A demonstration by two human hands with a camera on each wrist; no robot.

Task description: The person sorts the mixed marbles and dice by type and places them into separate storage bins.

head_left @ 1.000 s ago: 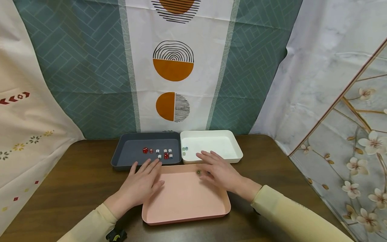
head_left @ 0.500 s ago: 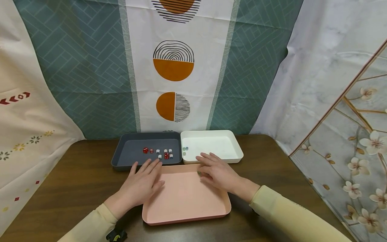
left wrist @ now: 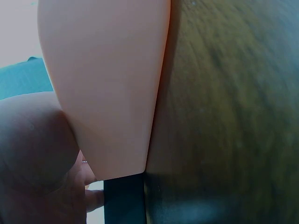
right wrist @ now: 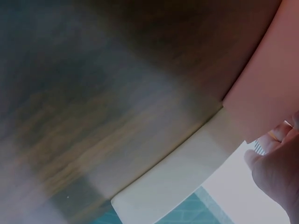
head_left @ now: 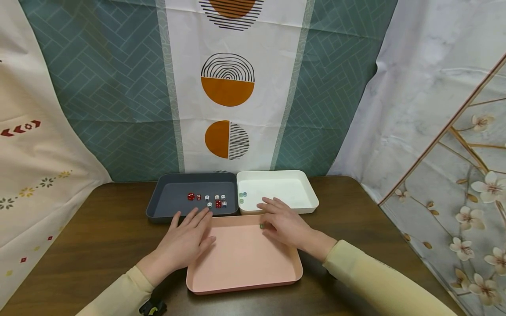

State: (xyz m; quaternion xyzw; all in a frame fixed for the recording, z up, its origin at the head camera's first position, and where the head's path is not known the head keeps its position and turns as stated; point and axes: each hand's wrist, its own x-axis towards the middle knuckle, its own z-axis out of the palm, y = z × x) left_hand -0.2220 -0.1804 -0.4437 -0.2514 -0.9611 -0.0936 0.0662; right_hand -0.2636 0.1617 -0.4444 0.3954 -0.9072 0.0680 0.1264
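The right hand [head_left: 285, 224] curls thumb and finger about a small green piece [head_left: 262, 226], apparently in a light pinch, its other fingers reaching over the far rim of the pink tray [head_left: 245, 259]; how firm the hold is cannot be told. The left hand [head_left: 179, 243] lies over the tray's left side, fingers extended and slightly spread, grasping nothing.

Handling: the piece is probably light, hard and smooth, perhaps of glass, and so likely to slip or roll under uneven pressure. It would best be taken across its widest part, between the pads of thumb and forefinger. Breakage seems a minor concern.

Appearance: the piece is dark green and partly hidden by the fingers, its full outline unclear. It is located at the far end of the pink tray, right of centre; whether it touches the floor is uncertain. Beyond, three pale pieces [head_left: 241, 201] lie in the white tray [head_left: 276, 186] near its left wall, and red and white dice [head_left: 191, 196] occupy the dark tray [head_left: 170, 195].
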